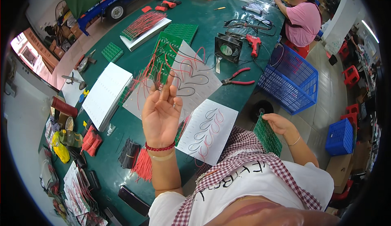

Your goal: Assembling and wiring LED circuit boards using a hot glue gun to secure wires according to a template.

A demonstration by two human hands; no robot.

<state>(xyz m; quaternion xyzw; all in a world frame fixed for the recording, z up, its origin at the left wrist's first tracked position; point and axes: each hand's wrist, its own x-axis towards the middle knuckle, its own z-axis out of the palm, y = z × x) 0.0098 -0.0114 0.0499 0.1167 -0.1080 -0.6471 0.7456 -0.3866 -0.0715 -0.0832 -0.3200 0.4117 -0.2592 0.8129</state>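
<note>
My left hand [163,114], palm turned up, reaches to the lower end of a green circuit board [165,57] with red wires. Its fingers are partly curled and gathered among the wires; what they pinch, if anything, cannot be made out. Beneath that board lies a grey-white sheet [195,69] carrying red and black wires. My right hand [280,124] grips a green circuit board panel [267,137] by its upper edge, beside my apron at the right. Between the hands, a white card [207,132] with looped black and red wires lies at the table's near edge.
Bundles of black wires [129,153] and red wires [142,165] lie near my left forearm. A white stack [106,95] stands left. Right of the sheet are a fan [228,47], red pliers [238,78] and a red glue gun [253,44]. A blue crate [291,81] adjoins the table; a person [301,16] sits beyond.
</note>
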